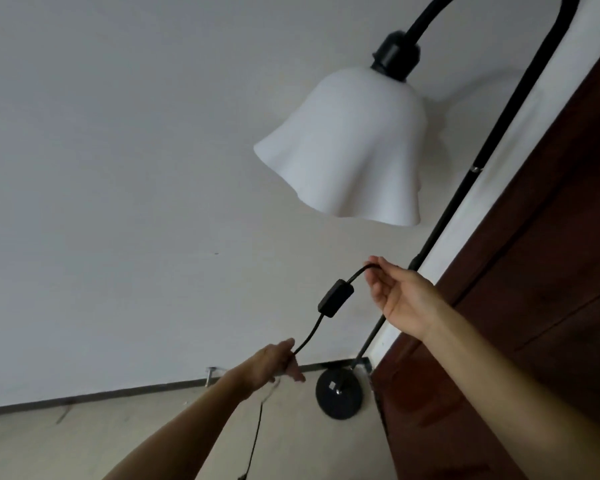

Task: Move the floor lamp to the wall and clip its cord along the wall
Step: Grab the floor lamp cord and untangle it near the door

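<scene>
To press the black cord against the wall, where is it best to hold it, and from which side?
Hold the thin cord itself, just above and just below the boxy switch, as the right hand and left hand do. Come from the room side, so the wall side stays free. The switch is probably too bulky for a clip.

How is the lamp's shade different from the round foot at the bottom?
The shade is white; the foot is black. The shade is wavy and bell-shaped; the foot is a flat round disc. The shade hangs high from the curved pole; the foot sits on the floor by the wall. Both belong to the same lamp.
</scene>
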`<action>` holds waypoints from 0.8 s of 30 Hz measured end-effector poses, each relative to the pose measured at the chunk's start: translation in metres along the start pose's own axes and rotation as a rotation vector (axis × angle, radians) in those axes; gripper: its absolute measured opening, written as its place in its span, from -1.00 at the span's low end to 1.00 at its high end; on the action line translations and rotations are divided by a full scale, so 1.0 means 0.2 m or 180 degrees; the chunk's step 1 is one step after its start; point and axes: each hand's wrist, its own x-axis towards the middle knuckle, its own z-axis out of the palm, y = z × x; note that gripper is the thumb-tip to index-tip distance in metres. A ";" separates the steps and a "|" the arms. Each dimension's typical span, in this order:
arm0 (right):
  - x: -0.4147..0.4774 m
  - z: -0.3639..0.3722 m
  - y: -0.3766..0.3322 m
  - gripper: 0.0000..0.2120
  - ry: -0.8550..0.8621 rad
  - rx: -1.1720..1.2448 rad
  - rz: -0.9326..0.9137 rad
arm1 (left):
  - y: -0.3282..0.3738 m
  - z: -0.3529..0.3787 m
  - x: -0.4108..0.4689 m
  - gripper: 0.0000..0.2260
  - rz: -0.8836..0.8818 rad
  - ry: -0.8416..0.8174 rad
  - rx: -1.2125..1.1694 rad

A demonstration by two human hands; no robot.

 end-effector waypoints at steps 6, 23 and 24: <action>-0.02 -0.03 -0.17 -0.85 0.0161 0.0625 -0.0356 | -0.16 -0.04 -0.05 -0.42 -0.0044 0.0608 0.0028; -0.05 -0.30 0.25 -0.20 0.0067 0.1402 -0.0053 | 0.05 -0.26 -0.07 -0.52 0.0442 0.2208 0.0056; -0.07 -0.27 0.27 -0.23 0.0124 0.1341 -0.0038 | 0.06 -0.27 -0.07 -0.54 0.0352 0.2250 -0.0038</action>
